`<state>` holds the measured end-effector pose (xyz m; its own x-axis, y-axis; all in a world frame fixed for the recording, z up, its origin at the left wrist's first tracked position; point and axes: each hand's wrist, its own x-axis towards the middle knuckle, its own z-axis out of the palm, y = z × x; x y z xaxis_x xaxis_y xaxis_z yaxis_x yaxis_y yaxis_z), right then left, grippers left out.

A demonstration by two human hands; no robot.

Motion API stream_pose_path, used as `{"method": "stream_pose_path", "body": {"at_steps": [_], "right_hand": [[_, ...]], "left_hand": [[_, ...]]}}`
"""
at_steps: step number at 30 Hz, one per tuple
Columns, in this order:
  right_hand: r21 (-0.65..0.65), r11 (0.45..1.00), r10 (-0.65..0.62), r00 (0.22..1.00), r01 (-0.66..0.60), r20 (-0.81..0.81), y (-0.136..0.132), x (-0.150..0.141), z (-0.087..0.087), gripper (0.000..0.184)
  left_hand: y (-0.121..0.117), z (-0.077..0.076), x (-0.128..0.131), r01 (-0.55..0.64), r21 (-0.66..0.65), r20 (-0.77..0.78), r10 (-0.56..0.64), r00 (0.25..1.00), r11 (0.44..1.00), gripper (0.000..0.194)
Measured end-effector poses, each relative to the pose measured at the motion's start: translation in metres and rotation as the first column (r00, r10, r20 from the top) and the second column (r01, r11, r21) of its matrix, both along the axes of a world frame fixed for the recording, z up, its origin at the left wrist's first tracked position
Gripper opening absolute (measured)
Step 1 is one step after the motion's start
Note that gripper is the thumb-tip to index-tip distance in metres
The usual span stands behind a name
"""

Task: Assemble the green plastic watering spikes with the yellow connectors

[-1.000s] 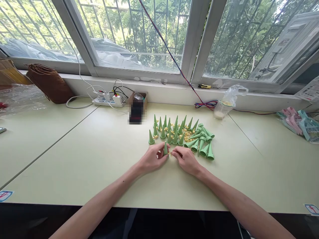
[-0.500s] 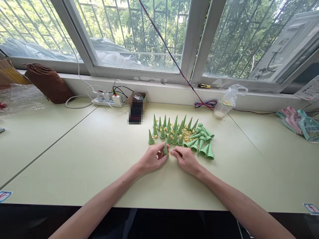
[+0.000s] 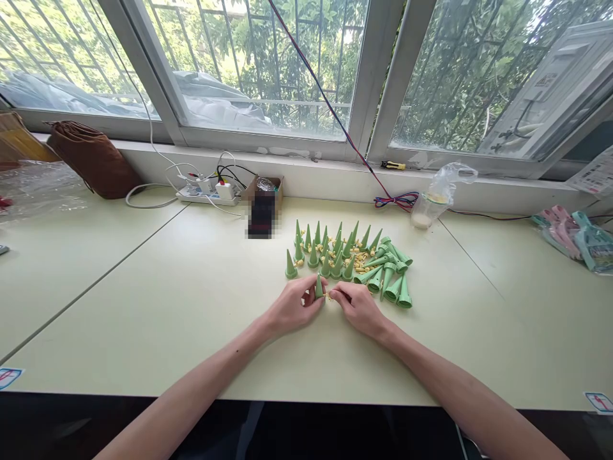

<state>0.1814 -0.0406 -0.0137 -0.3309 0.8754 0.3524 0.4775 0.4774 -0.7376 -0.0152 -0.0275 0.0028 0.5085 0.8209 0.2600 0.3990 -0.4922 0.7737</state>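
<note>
My left hand (image 3: pixel 297 303) is closed around a green plastic cone (image 3: pixel 318 287), held upright just above or on the table; I cannot tell which. Close to its right side, my right hand (image 3: pixel 355 306) pinches a small yellow piece (image 3: pixel 328 295) between thumb and forefinger, beside the cone's lower part. Beyond my hands stand several upright green cones (image 3: pixel 313 257) with small yellow pieces at their sides. A loose pile of yellow pieces (image 3: pixel 360 260) lies right of them. Further right, more green cones (image 3: pixel 391 289) lie heaped, some with their hollow bases showing.
At the back stand a power strip (image 3: pixel 207 197), a small cardboard box (image 3: pixel 280 186) and a dark pixelated object (image 3: pixel 261 216). A bagged cup (image 3: pixel 424 209) and coiled wire (image 3: pixel 395 202) sit back right. Packaged pink and teal items (image 3: pixel 584 236) lie far right, a brown pouch (image 3: pixel 96 160) far left.
Both hands stay in nearly the same place, with the cone and the small yellow piece still held close together. The whole view has shifted very slightly.
</note>
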Motion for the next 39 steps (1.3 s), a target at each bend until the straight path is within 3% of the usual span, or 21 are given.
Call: {"method": "stream_pose_path", "body": {"at_steps": [8,16,24,39], "right_hand": [[0.009,1.0,0.0,1.0,0.0,0.002,-0.0017,-0.0015,0.0033,0.033],[-0.004,1.0,-0.021,1.0,0.021,-0.02,-0.0035,-0.0006,0.0063,0.016],[-0.018,1.0,-0.017,0.999,0.016,-0.028,-0.0011,0.0001,0.0028,0.003],[0.01,1.0,0.018,1.0,-0.017,-0.022,-0.0004,0.001,-0.0012,0.012]], "left_hand": [[0.0008,-0.0012,0.0012,-0.028,0.029,-0.013,0.028,1.0,0.999,0.017],[0.0023,-0.0003,0.0009,-0.087,0.028,0.011,0.086,0.996,0.996,0.014],[0.002,-0.0017,0.0016,-0.045,0.036,-0.02,0.046,0.999,0.998,0.014],[0.0008,-0.0031,0.0007,-0.001,0.047,-0.039,0.002,0.999,0.999,0.016]]}}
